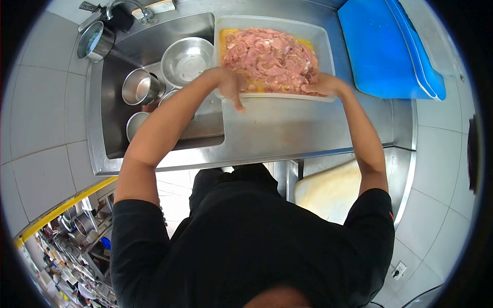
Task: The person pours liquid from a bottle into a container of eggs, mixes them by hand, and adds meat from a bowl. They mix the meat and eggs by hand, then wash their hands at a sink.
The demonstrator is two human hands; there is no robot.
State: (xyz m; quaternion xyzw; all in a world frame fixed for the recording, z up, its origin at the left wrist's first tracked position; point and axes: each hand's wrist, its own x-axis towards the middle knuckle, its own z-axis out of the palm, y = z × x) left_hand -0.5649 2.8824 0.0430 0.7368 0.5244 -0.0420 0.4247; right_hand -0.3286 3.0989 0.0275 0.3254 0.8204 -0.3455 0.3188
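A translucent plastic tub (331, 56) stands on the steel counter, holding a large heap of raw sliced meat (269, 56) with yellowish liquid at its edges. My left hand (232, 86) is at the tub's near left corner. One of its digits stretches down outside the front rim, while the others are partly hidden over the meat. At the near right corner, my right hand (322, 84) lies against the meat with stretched digits pointing left. Part of that hand is out of sight.
Left of the tub is a steel sink (219, 128) with a steel bowl (187, 61) and several pots. A faucet (146, 18) and a small pot (96, 41) are at the back left. A blue plastic bin (377, 49) stands on the right.
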